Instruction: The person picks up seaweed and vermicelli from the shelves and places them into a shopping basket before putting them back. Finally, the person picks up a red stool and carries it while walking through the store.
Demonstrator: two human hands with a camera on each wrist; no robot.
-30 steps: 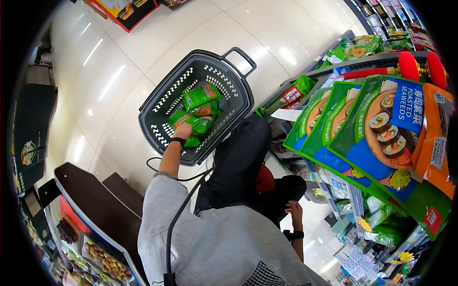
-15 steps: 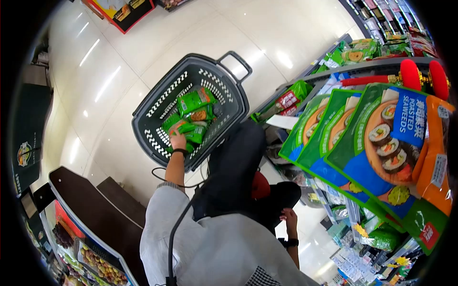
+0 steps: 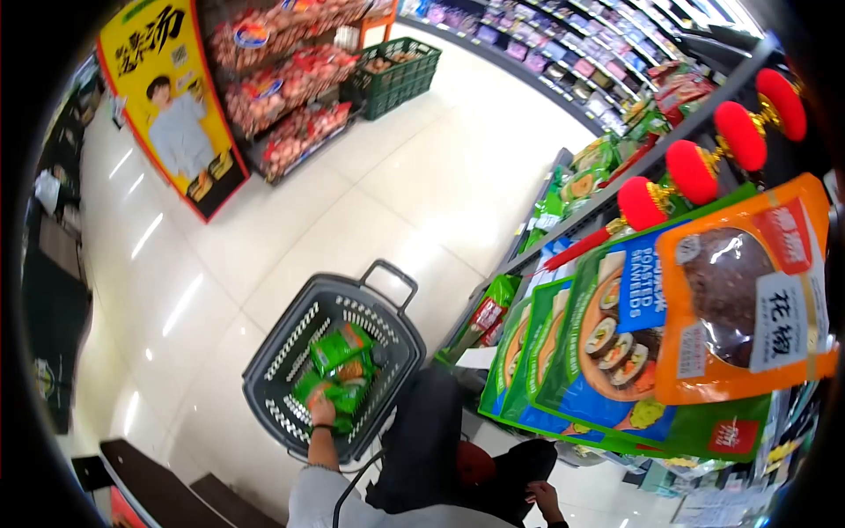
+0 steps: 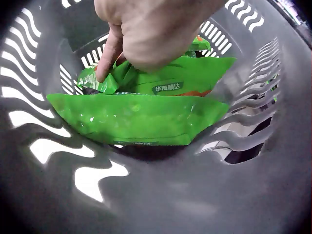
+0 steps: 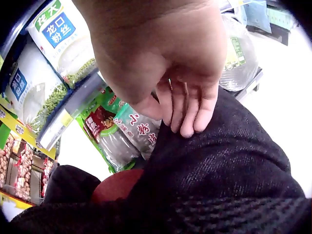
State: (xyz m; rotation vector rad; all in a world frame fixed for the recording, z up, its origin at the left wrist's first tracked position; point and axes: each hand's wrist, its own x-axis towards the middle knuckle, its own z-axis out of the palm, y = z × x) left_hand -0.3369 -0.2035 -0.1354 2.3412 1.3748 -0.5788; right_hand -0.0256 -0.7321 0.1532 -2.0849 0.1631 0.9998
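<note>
Inside a dark grey shopping basket [image 3: 407,330] on the floor lie several green packets [image 3: 341,346]. My left hand [image 3: 322,410] reaches down into it among the packets at the near side. In the left wrist view, its fingers pinch the crumpled edge of a green packet [image 4: 178,80]; the fingertips on the far side are hidden. Another green packet [image 4: 136,117] lies in front, along the basket wall. My right hand [image 5: 165,73] hangs with loosely bent fingers at the dark trouser leg [image 5: 224,151], holding nothing.
Large roasted-seaweed packs [image 3: 607,343] and an orange bag [image 3: 731,290] hang from the shelf close on the right, beside red ornaments [image 3: 691,172]. A yellow sign [image 3: 167,97], a rack of red bags [image 3: 304,79] and a green crate [image 3: 400,75] stand farther ahead.
The head view has tilted up, so the basket sits lower and the rack and crate show. My left hand stays at the packets in the basket; my right hand stays by the leg.
</note>
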